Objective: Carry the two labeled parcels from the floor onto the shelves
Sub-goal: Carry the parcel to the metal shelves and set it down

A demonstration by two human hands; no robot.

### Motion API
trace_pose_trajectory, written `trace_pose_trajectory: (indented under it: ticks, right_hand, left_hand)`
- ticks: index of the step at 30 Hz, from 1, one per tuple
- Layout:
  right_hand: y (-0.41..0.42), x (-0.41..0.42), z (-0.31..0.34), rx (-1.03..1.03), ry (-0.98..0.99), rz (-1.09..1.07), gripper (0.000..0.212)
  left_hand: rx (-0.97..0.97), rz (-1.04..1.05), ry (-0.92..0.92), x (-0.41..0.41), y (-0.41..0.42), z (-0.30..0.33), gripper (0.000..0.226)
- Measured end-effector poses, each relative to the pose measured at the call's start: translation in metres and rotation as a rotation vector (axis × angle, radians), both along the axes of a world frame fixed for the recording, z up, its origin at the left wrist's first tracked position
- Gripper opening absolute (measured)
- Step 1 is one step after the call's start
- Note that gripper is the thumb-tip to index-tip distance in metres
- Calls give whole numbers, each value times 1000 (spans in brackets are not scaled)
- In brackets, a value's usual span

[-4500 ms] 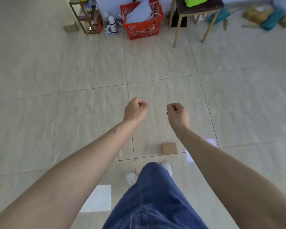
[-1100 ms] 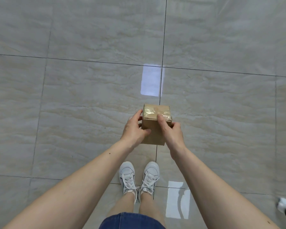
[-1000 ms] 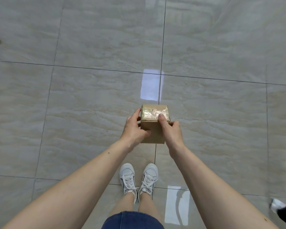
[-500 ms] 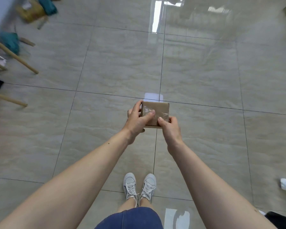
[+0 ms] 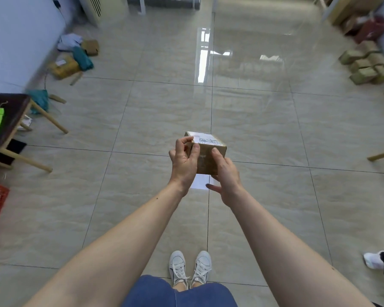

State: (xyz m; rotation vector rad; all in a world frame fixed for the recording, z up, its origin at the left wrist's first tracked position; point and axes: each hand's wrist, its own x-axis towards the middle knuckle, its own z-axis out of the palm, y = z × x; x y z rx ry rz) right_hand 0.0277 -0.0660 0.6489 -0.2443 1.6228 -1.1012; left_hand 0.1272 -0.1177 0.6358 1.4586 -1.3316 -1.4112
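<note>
The small cardboard parcel [image 5: 208, 155] is up in the air in front of the person, white label [image 5: 205, 139] facing up, one corner pointing away; it's pretty much cube-shaped, so no real long axis. The left hand [image 5: 183, 161] pinches its left side, and the right hand [image 5: 226, 176] cups the near right face. Below is glossy beige tile floor [image 5: 142, 120], white sneakers [image 5: 190, 270], a dark wooden surface [image 5: 8, 116] at left, and stacked brown boxes [image 5: 368, 63] far right.
</note>
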Motion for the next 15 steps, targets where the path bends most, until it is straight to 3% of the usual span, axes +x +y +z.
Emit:
trace_pose_trajectory:
  ticks: [6,15]
  right_hand:
    - [-11,0,42,-45,-51,-66,59]
    - [-17,-9,71,-136,-16,-165,53]
  left_hand:
    - [-77,1,59,-3,8,35,30]
    - [-114,-1,121,-11,3,74,18]
